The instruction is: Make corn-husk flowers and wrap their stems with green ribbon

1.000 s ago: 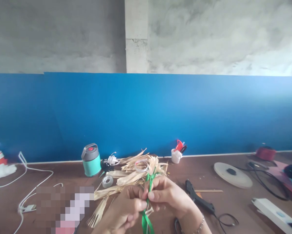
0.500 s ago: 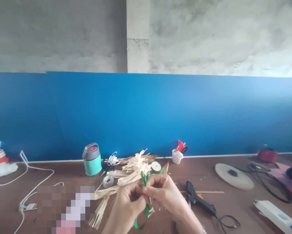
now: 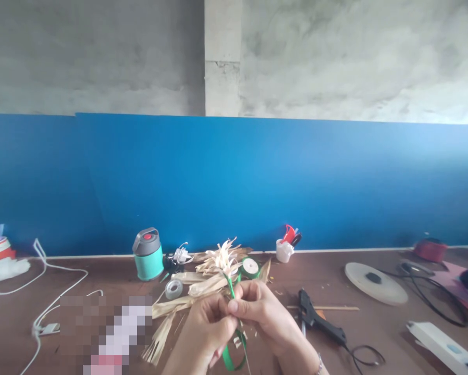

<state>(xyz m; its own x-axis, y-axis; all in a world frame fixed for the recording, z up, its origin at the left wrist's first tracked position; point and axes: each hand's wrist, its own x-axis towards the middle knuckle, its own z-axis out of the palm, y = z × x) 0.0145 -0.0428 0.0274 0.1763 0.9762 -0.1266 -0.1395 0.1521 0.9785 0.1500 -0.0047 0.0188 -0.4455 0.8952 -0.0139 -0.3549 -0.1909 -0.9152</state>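
Observation:
Both hands meet in front of me around a thin stem topped by a pale corn husk flower (image 3: 226, 259). A green ribbon (image 3: 229, 359) is wound on the upper stem and hangs in a loop below my fingers. My right hand (image 3: 263, 315) pinches the stem between thumb and forefinger. My left hand (image 3: 208, 328) is closed against it, gripping the ribbon and stem; the exact hold is partly hidden by the fingers. Dried corn husks (image 3: 208, 285) lie behind the hands. A ribbon spool (image 3: 250, 267) rests just behind my right hand.
A glue gun (image 3: 318, 319) with a black cord lies right, by a thin stick (image 3: 341, 308). Behind stand a teal jar (image 3: 148, 265) and a white cup (image 3: 284, 251) of tools. A tape roll (image 3: 173, 289) is left. A round lid (image 3: 376, 283) and white cables (image 3: 64, 289) lie farther out.
The flower stem has turned slightly in my fingers, and more green wrapping shows under the flower. The hanging ribbon loop has shifted right, and the thin lower stem now shows below my hands.

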